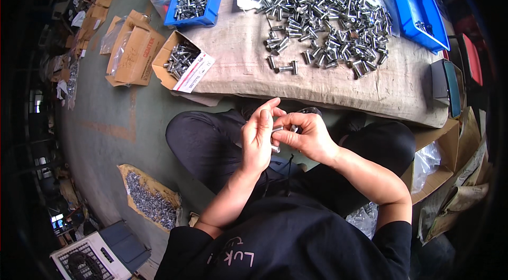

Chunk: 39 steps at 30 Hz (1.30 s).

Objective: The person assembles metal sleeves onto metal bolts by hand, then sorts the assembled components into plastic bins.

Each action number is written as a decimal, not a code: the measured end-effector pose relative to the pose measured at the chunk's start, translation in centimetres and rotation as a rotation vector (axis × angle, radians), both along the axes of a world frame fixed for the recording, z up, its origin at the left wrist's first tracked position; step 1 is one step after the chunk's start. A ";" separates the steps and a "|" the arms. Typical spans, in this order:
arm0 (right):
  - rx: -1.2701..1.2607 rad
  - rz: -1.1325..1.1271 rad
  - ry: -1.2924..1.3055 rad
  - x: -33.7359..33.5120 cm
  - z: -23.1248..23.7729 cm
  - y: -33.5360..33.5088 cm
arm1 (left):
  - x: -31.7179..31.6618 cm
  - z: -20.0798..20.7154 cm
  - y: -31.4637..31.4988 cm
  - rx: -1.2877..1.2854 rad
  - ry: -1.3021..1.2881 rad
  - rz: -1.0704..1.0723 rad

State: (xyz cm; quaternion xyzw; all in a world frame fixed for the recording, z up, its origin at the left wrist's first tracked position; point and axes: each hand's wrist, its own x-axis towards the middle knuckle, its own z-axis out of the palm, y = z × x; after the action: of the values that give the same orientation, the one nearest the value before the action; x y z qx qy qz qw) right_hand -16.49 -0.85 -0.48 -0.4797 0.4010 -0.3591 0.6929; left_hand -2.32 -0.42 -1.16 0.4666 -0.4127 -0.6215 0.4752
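Observation:
Over my lap, just off the near edge of the table, my two hands meet. My left hand (257, 140) is partly curled, thumb up and one finger stretched out, around short shiny pieces at its palm. One metal bolt (275, 149) pokes out below it. My right hand (309, 134) pinches another metal bolt (278, 129) between thumb and fingertips, against the left hand. More metal shows between the right fingers, too small to make out. A large pile of similar headed bolts (328, 26) covers the table beyond.
A blue bin (212, 13) of bolts and an open carton (168, 76) with more stand at the table's left. Another blue bin (415, 13) holds a few at the right. A floor tray (127, 174) of small parts lies left; a cardboard box (450, 145) stands right.

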 end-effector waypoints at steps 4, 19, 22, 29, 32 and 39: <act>0.161 -0.077 -0.096 -0.7 -0.2 -0.4 | 0.8 0.2 -0.1 0.138 0.150 0.004; 0.286 -0.234 -0.344 -0.3 -1.5 -0.6 | 1.5 1.1 0.1 0.049 -0.049 -0.035; 0.268 -0.234 -0.335 -0.4 -1.9 -0.5 | 1.3 1.2 0.0 0.024 -0.072 -0.018; 0.239 -0.236 -0.297 -0.4 -1.9 -0.3 | 1.3 0.7 -0.2 0.087 0.027 -0.050; 0.336 -0.239 -0.412 -0.5 -1.6 -0.6 | 1.4 0.5 -0.2 -0.004 -0.055 -0.064; 0.231 -0.209 -0.288 -0.5 -2.1 -0.4 | 1.2 0.5 -0.4 0.138 0.071 -0.011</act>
State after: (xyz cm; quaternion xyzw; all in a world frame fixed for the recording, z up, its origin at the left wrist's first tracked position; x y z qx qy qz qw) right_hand -16.98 -1.20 -2.62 -0.2966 0.3840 -0.4454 0.7525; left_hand -1.17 -0.78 -0.67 0.4736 -0.3544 -0.6671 0.4527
